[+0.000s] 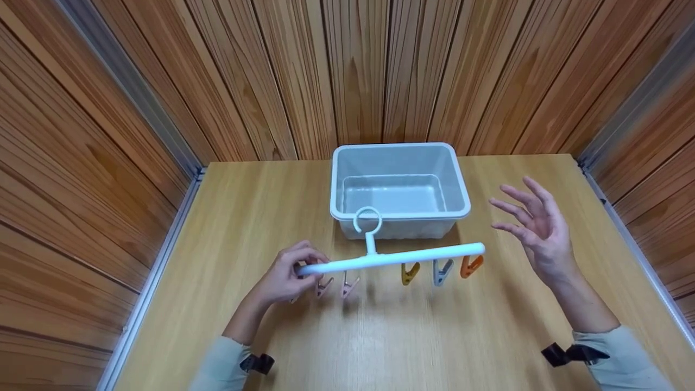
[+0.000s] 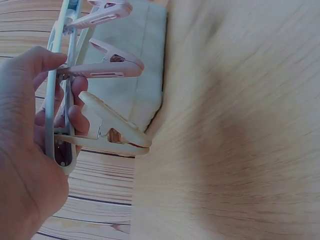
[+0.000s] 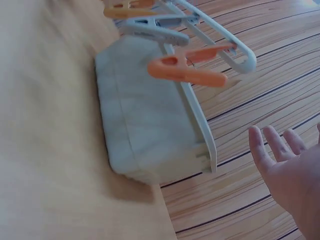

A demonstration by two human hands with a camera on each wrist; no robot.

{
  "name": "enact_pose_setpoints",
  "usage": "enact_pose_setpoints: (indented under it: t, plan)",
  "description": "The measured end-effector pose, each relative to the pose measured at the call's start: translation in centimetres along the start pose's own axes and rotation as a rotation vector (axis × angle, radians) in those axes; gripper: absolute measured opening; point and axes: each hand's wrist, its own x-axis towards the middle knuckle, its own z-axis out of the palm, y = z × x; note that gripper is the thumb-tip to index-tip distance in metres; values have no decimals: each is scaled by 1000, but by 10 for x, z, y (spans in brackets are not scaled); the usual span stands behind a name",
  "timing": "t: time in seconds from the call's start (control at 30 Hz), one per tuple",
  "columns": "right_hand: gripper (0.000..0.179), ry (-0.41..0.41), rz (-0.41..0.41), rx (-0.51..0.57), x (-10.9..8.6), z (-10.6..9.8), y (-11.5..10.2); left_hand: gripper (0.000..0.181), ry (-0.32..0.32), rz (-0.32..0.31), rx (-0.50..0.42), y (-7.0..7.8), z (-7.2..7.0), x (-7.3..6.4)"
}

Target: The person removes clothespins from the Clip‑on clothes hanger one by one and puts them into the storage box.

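Note:
A pale blue-white clip hanger (image 1: 412, 256) with a ring-shaped hook is held above the table, its right end slightly higher. My left hand (image 1: 285, 274) grips its left end, thumb on the near side and fingers behind the bar. Below that half hang a cream clip (image 2: 117, 137) and two pink clips, one pink clip (image 2: 112, 69) close by the fingers. On the right half are a mustard clip (image 1: 410, 274), a grey-blue clip (image 1: 442, 272) and an orange clip (image 3: 185, 75). To the right, apart from the hanger, my right hand (image 1: 545, 239) is raised with fingers spread and nothing held.
Behind the hanger a grey plastic bin (image 1: 459, 190) stands on the wooden table (image 1: 260, 201), with nothing inside; the hook overlaps its front rim in the head view. Wood-panelled walls (image 1: 358, 70) and metal rails (image 1: 157, 271) bound the table.

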Motion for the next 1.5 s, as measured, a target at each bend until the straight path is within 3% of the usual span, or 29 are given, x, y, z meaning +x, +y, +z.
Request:
enact_pose_setpoints:
  t: [0.13, 0.4, 0.67, 0.93, 1.23, 1.5]
  plan:
    - [72, 50, 1, 14, 1, 7, 3, 22, 37, 15, 4, 1, -1, 1]
    - [69, 50, -8, 59, 4, 14, 13, 22, 91, 30, -6, 2, -4, 2]
    - [67, 108, 19, 51, 2, 21, 23, 23, 142, 31, -13, 2, -6, 2]
    - [65, 86, 25, 54, 3, 24, 29, 27, 198, 40, -2, 4, -9, 4]
    - [64, 80, 2, 98, 11, 29, 32, 25, 266, 81, -51, 6, -13, 9]
    - [67, 134, 79, -35, 22, 34, 31, 26, 314, 63, -79, 9, -13, 14]
